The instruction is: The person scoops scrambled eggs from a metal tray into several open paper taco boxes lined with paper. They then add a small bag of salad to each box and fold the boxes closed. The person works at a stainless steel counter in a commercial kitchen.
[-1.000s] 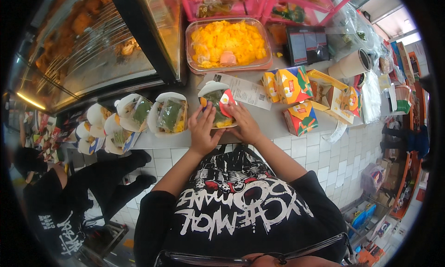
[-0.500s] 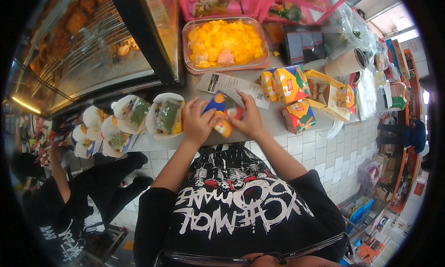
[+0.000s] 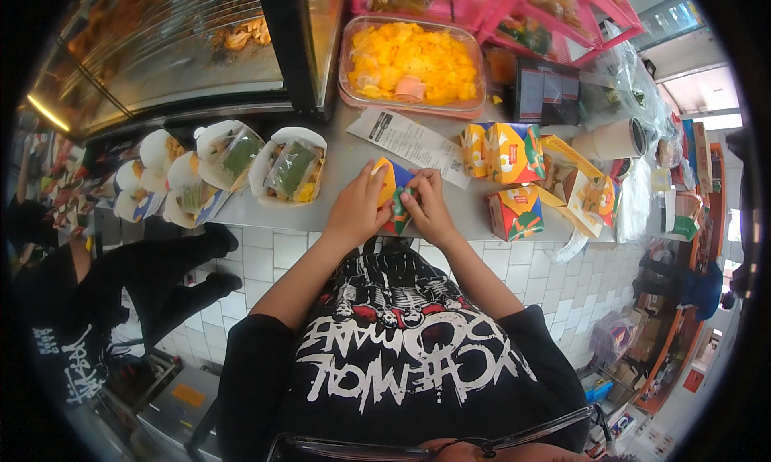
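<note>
A small printed takeaway box (image 3: 395, 177), yellow, blue and green, is between my two hands at the counter's near edge. My left hand (image 3: 358, 205) is closed on its left side. My right hand (image 3: 430, 209) grips the right side, fingers bent over the top. To the left stands an open white food box (image 3: 315, 153) with a green-filled clear packet and yellow food inside. A long paper receipt (image 3: 405, 141) lies just beyond my hands. Closed takeaway boxes (image 3: 514, 153) stand to the right, with another closed box (image 3: 516, 213) nearer the edge.
A clear tub of yellow scrambled egg (image 3: 478, 89) sits behind the receipt, by pink baskets (image 3: 490, 8). Several more open food boxes (image 3: 193, 197) line the left counter, before a glass display case (image 3: 301, 52). A cup (image 3: 606, 140) stands right. Another person (image 3: 88, 301) is at left.
The box has turned in my hands, now showing yellow, blue and green faces. My hands have come closer together around it. The whole view has shifted slightly.
</note>
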The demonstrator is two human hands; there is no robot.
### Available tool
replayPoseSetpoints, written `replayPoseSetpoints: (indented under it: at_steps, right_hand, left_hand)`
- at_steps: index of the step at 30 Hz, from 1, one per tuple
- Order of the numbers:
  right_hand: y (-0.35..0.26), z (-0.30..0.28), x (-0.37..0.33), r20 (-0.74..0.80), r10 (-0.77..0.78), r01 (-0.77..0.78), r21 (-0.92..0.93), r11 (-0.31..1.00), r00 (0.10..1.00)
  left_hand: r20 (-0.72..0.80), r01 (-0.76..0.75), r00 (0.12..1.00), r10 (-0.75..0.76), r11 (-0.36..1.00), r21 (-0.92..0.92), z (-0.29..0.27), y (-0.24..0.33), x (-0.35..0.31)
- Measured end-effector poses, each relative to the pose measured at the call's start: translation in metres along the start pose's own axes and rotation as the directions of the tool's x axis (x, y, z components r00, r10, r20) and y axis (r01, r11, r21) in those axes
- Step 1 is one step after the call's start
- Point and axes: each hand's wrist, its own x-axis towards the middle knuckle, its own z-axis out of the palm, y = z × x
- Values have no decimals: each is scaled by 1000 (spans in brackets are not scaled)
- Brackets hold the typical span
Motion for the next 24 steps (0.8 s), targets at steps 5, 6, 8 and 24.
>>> replayPoseSetpoints:
  at_steps: [5, 6, 8, 24]
  right_hand:
    - [-1, 11, 7, -116, -57, 49, -72, 996, 992]
    - [-1, 11, 8, -118, -38, 29, -73, 997, 992]
    - [-1, 10, 9, -110, -25, 17, -77, 997, 994]
    - [1, 4, 11, -35, -154, 142, -225, 964, 988]
  left_hand:
    - [-11, -36, 999, 38, 983, 178, 4, 1, -6]
    - [-11, -36, 999, 38, 986, 165, 6, 1, -7]
    - [-13, -30, 999, 32, 990, 137, 8, -1, -7]
    - [78, 13, 997, -13, 1000, 7, 2, 0, -6]
